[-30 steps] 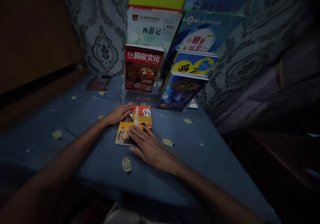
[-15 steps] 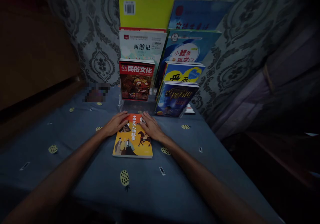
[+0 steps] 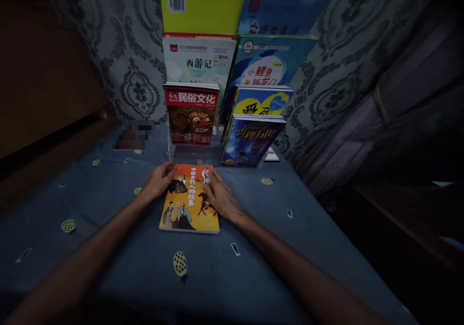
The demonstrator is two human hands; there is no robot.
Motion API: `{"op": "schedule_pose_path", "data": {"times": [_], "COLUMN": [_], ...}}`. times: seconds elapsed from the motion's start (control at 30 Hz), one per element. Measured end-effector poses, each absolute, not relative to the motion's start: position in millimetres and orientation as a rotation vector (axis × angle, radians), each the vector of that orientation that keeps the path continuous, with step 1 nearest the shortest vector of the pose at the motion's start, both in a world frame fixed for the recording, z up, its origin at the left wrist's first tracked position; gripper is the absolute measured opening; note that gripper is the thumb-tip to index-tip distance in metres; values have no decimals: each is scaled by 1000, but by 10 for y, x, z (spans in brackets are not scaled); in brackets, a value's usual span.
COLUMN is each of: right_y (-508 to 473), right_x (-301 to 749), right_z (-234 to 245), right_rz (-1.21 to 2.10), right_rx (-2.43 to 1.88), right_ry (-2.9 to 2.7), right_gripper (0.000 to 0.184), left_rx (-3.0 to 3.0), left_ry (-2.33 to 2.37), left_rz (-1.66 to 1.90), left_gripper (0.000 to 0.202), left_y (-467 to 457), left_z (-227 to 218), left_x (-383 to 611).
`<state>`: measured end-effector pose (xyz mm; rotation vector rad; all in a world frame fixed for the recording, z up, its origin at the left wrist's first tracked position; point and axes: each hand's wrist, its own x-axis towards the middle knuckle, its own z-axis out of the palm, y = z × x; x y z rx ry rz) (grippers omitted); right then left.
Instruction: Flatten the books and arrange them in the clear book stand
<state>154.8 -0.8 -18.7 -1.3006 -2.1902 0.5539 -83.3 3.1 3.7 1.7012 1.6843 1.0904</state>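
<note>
An orange and yellow book [image 3: 188, 201] with cartoon figures lies flat on the blue cloth [image 3: 119, 247] in front of me. My left hand [image 3: 158, 181] curls its fingers round the book's upper left edge. Resting on the right half of the cover, my right hand [image 3: 219, 197] lies flat with fingers stretched toward the top edge.
Behind the book a clear tiered stand [image 3: 197, 153] holds several upright books, a red one [image 3: 191, 114] at front left and a dark blue one [image 3: 250, 140] at front right. Patterned wallpaper rises behind. The table drops off at the right into darkness.
My right hand slid from the book's lower edge up to its right half. My left hand's fingers curled onto the top left corner. The book straightened and shifted slightly nearer.
</note>
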Motion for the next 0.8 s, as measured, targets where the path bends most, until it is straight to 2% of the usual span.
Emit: {"op": "schedule_pose_path", "data": {"times": [0.17, 0.23, 0.4, 0.63, 0.7, 0.8], "right_y": [-28, -30, -44, -72, -91, -146], "right_x": [1546, 1545, 1545, 1530, 1491, 1405], "right_z": [-201, -188, -169, -69, -11, 86], "right_rz": [592, 607, 645, 747, 881, 1275], "right_rx": [-1320, -1331, -1270, -1308, -1275, -1104], "right_ry": [-2147, -2140, -2141, -1914, -1740, -1392], "right_gripper": [58, 58, 62, 77, 76, 69], "left_rx": [976, 814, 745, 690, 676, 632], "left_ry": [1407, 1344, 1116, 1024, 987, 897], "left_rz": [1266, 1245, 1093, 1116, 1169, 1219], "left_gripper": [36, 29, 6, 14, 15, 13], "left_y": [34, 0, -93, -131, -141, -173], "left_z": [180, 237, 251, 312, 343, 355], "left_x": [-857, -831, -680, -617, -605, -567]}}
